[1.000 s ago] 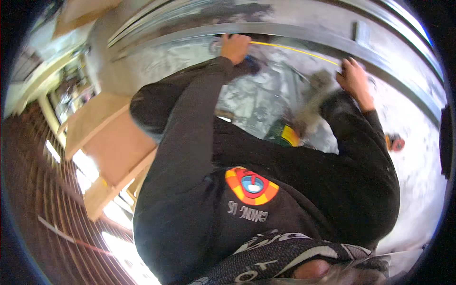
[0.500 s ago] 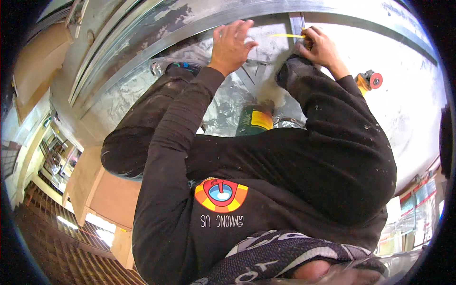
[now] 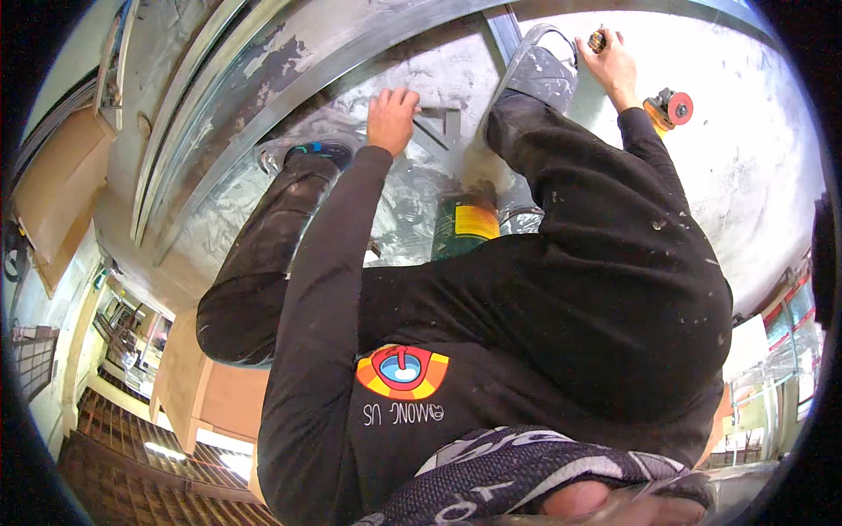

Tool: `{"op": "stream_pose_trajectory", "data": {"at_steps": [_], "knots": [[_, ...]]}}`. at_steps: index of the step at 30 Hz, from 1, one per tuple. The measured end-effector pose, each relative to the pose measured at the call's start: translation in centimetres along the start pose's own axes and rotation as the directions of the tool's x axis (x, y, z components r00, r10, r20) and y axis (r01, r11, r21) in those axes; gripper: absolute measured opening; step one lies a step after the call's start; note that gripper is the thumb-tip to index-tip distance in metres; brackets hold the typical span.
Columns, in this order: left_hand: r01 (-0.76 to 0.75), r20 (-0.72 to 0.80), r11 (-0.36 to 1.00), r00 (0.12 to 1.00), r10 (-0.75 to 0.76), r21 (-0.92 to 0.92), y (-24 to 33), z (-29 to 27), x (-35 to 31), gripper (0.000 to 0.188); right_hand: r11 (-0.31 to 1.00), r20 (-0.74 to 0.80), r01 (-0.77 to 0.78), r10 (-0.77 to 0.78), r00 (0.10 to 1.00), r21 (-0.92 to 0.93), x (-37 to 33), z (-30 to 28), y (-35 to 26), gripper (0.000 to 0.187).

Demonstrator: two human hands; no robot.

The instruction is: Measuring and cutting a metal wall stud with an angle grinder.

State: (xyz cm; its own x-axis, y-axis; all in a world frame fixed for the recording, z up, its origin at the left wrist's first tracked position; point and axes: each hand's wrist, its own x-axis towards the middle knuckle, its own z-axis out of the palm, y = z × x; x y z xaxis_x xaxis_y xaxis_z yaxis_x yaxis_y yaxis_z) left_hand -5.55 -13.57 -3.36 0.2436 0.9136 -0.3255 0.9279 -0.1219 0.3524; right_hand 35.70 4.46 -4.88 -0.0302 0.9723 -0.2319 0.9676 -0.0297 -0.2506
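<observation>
While the right hand point(image 3: 611, 68) grips a tape measure point(image 3: 597, 40) beyond and right of the green canister point(image 3: 466, 230), I record the metal square point(image 3: 453, 128) beyond that canister, nearest the curled left hand point(image 3: 392, 122), its diagonal bar point(image 3: 431, 134) slanting canisterward; left-hand hold undeterminable.

The floor point(image 3: 745, 184) at right is brightly lit, while folds are only faintly shown in the dark trousers point(image 3: 614, 245). White patches point(image 3: 235, 463) are burned out at lower left; a long metal bar point(image 3: 351, 66) is bowed by fisheye distortion.

L hand point(image 3: 392, 121) now by metal sq. point(image 3: 451, 128); R hand point(image 3: 609, 63) + tape msr. point(image 3: 597, 40) shifted right.
</observation>
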Motion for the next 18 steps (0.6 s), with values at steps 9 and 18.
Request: {"op": "stream_pose_trajectory", "data": {"at_steps": [9,18], "knots": [[-0.018,-0.485,1.0,0.875,0.003,-0.025,-2.8,-6.8,11.3,0.015,0.975,-0.21,0.172,-0.2,0.957,-0.144,-0.7,-2.0,-3.7,0.043],[0.052,-0.402,0.941,0.895,-0.193,-0.336,-0.5,-6.7,14.6,0.012,0.834,-0.086,0.475,-0.471,0.878,0.28,-2.5,-0.9,-11.5,0.033]]}}
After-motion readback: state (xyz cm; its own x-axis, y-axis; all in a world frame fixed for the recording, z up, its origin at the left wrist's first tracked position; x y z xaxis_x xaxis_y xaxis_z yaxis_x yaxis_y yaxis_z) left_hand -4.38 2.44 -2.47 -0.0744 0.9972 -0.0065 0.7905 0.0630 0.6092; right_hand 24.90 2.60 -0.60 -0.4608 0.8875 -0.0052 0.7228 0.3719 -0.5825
